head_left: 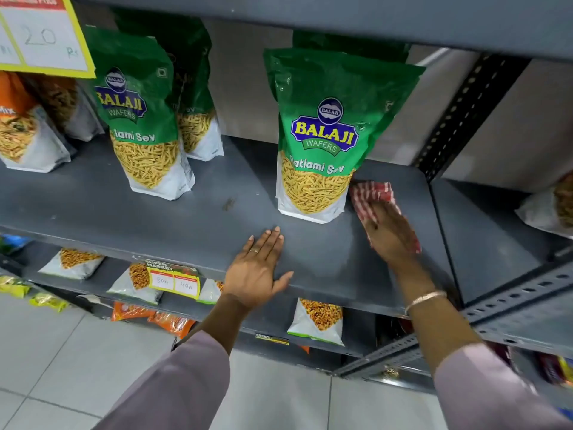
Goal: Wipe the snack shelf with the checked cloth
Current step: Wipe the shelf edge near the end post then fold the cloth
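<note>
One checked cloth (pixel 370 193) under the flat right hand (pixel 390 234); left hand (pixel 257 271) flat (one ring (pixel 253 251)) on the shelf (pixel 155 206).

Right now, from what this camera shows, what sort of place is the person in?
Most likely a small supermarket or grocery shop. Sealed Balaji snack packets stand on a grey metal shelf, and a yellow price tag printed "Super Market", with handwritten prices, hangs on its front edge.
</note>
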### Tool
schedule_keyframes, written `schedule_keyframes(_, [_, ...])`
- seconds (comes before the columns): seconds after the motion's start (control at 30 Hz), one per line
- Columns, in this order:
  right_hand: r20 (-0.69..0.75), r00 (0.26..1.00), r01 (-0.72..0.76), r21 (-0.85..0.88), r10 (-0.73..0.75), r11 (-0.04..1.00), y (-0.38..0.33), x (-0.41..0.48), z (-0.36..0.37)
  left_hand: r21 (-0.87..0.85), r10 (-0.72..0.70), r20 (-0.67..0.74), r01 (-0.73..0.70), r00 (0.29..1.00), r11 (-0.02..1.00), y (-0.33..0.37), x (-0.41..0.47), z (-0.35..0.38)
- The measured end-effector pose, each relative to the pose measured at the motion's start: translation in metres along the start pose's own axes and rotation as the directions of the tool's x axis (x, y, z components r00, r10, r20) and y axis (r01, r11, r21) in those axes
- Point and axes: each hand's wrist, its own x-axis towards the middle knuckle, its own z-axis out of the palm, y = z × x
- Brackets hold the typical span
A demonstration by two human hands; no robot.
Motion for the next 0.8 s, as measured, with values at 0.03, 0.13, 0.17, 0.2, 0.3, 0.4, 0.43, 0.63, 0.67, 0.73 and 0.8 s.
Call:
schedule_keyframes(0.03, [0.004,1.0,-0.031,0.032,0.031,0.999,-0.003,-0.019,-0.003,0.005,0.005,-0.001,-0.005,1.0,1.0,0.0,0.0,0.001])
schedule_keyframes(0.13, [-0.001,0.994,-0.108,-0.067,0.108,0.992,-0.026,-0.088,-0.015,-0.007,0.01,0.018,-0.01,1.0,1.0,0.0,0.0,0.001])
schedule_keyframes(0.17, [-0.039,0.996,-0.088,-0.091,0.085,0.992,-0.033,-0.112,-0.016,-0.015,0.008,0.018,-0.008,1.0,1.0,0.0,-0.001,0.001])
schedule_keyframes(0.2, [-0.052,0.998,-0.05,-0.068,0.047,0.996,-0.041,-0.135,-0.018,-0.025,0.006,0.016,-0.006,1.0,1.0,0.0,0.0,0.0])
schedule_keyframes(0.3, [-0.018,0.999,0.032,0.124,-0.03,0.992,-0.063,-0.185,-0.025,-0.06,0.003,0.02,-0.001,1.0,0.998,0.0,-0.003,-0.003])
schedule_keyframes(0.4, [0.075,0.992,-0.121,0.464,0.097,0.878,-0.062,-0.178,-0.043,-0.086,0.002,0.049,0.002,0.999,0.996,-0.001,-0.003,-0.005])
schedule_keyframes(0.43, [0.029,0.984,-0.163,0.54,0.175,0.826,-0.054,-0.164,-0.05,-0.093,0.003,0.053,0.002,0.999,0.996,0.0,-0.003,-0.005])
schedule_keyframes(0.63, [-0.027,0.932,-0.356,0.114,0.361,0.928,-0.006,-0.084,-0.042,-0.077,-0.005,0.003,0.005,1.0,0.997,0.003,-0.004,-0.005])
schedule_keyframes(0.67, [0.033,0.944,-0.327,-0.013,0.327,0.945,-0.006,-0.082,-0.035,-0.074,-0.002,-0.002,0.002,1.0,0.997,0.003,-0.004,-0.005])
schedule_keyframes(0.73, [0.045,0.965,-0.252,-0.111,0.258,0.961,-0.016,-0.084,-0.025,-0.077,0.003,-0.003,-0.003,1.0,0.997,0.003,-0.003,-0.004])
schedule_keyframes(0.8, [0.013,0.981,-0.189,-0.133,0.192,0.973,-0.035,-0.091,-0.02,-0.08,0.006,-0.004,-0.006,1.0,0.997,0.002,-0.003,-0.004])
